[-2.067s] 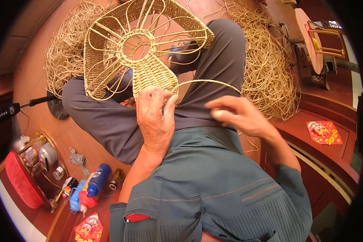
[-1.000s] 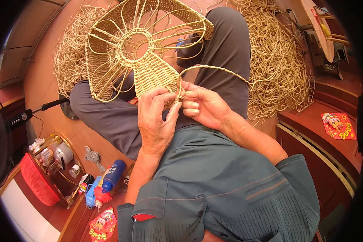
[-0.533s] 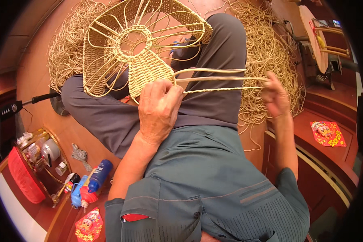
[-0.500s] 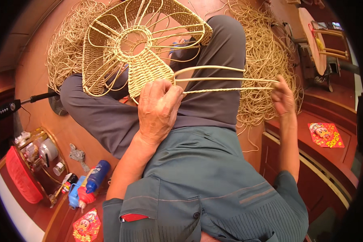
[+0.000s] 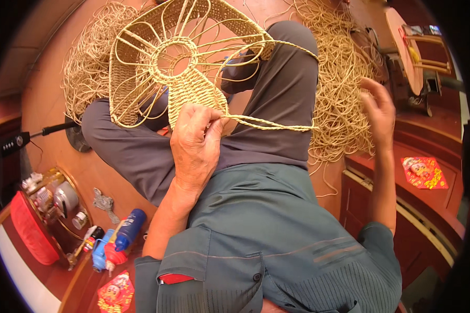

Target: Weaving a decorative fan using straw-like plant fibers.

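A half-woven straw frame (image 5: 173,43) with looped spokes and a ringed centre rests across my bent legs. My left hand (image 5: 196,141) is closed on the lower edge of its densely woven panel (image 5: 192,95), where a doubled twisted cord (image 5: 269,124) runs out rightward over my thigh. A further cord (image 5: 297,47) lies over my right knee. My right hand (image 5: 377,109) is raised at the right beside the cord pile, fingers apart and slightly curled, holding nothing visible.
Loose cord heaps (image 5: 89,62) (image 5: 344,68) flank my legs. At lower left are a round tray of jars (image 5: 62,201), a blue bottle (image 5: 130,229) and a red basket (image 5: 28,227). A black stand arm (image 5: 52,130) stands left; a wooden stool (image 5: 402,47) is upper right.
My right hand came to the panel, pulled cords out rightward, then let go and rose farther right. The cords now lie slacker across my thigh and knee. My left hand stayed on the panel.
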Available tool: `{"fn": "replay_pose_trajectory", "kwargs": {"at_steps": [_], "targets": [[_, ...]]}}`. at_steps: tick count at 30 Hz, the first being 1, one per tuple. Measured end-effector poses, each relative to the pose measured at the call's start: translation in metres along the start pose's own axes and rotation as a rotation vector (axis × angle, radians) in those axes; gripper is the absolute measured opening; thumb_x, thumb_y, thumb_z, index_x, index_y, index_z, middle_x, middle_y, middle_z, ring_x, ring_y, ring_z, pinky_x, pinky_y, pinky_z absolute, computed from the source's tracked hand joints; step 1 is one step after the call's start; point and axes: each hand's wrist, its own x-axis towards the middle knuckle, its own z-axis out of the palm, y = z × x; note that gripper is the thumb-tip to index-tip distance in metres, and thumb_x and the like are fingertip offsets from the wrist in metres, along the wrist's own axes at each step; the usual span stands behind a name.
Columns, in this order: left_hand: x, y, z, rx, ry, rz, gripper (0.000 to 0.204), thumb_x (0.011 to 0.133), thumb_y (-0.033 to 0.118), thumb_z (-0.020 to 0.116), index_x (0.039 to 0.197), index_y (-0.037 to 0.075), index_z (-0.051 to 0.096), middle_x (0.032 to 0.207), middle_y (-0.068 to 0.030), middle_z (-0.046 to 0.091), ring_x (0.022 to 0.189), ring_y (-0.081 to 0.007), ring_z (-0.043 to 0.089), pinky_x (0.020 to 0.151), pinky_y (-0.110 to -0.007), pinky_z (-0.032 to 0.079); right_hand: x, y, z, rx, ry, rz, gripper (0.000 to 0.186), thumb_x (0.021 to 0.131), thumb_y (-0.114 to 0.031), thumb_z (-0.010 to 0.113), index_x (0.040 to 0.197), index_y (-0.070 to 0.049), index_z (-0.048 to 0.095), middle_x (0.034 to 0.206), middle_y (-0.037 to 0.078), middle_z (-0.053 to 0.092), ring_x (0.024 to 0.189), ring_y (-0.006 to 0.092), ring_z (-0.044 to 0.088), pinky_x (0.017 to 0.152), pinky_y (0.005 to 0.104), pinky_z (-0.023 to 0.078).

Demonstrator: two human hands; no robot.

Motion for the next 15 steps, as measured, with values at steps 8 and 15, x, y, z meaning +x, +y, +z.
{"fn": "replay_pose_trajectory", "kwargs": {"at_steps": [8,15], "targets": [[0.005,0.002,0.001,-0.001,-0.009,-0.034,0.009,0.09,-0.003,0.076,0.096,0.0,0.071,0.089,-0.0062,0.061,0.073,-0.0151,0.06,0.066,-0.03,0.049,-0.065,-0.105,0.175,0.287,-0.587,-0.108,0.03,0.102,-0.018,0.067,0.125,0.001,0.066,0.104,0.022,0.076,0.099,0.0395,0.075,0.087,0.0447,0.059],[0.004,0.0,-0.01,-0.004,-0.036,-0.072,0.012,0.087,-0.003,0.074,0.095,0.002,0.066,0.089,-0.0129,0.061,0.079,-0.0307,0.064,0.069,-0.041,0.051,-0.006,-0.005,0.059,0.111,-0.109,0.023,0.028,0.108,-0.023,0.064,0.112,0.002,0.077,0.1,0.005,0.076,0.095,0.0129,0.067,0.09,0.0306,0.053]]}}
